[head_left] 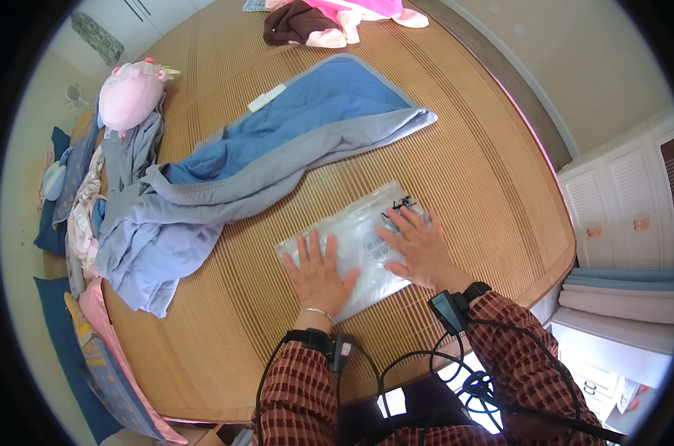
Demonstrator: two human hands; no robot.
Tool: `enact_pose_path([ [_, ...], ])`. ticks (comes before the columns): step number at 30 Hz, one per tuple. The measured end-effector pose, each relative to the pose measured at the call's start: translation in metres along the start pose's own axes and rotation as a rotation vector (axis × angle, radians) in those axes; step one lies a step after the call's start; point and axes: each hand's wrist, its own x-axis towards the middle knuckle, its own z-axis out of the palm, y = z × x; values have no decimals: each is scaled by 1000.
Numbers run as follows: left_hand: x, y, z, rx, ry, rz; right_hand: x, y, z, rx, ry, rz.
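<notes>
A clear plastic bag with dark print lies flat on the bamboo mat in front of me. My left hand rests on its left part, palm down with the fingers spread. On the right part lies my right hand, also flat, its fingers stretched toward the dark print near the far corner. Neither hand grips anything. Whether anything is inside the bag, I cannot tell. Beyond it, a blue and grey quilt lies partly folded and rumpled across the mat.
A pink plush toy sits at the far left, near pillows and bedding. Pink and brown clothes lie at the far edge. A white cabinet stands on the right. Black cables run from wrist devices past my lap.
</notes>
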Motion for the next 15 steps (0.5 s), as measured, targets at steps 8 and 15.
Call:
enact_pose_path([
  [8,5,2,1,2,-68,18,2,2,3,-35,-70,15],
  [15,7,0,0,6,-85,12,5,-2,7,-35,-110,33],
])
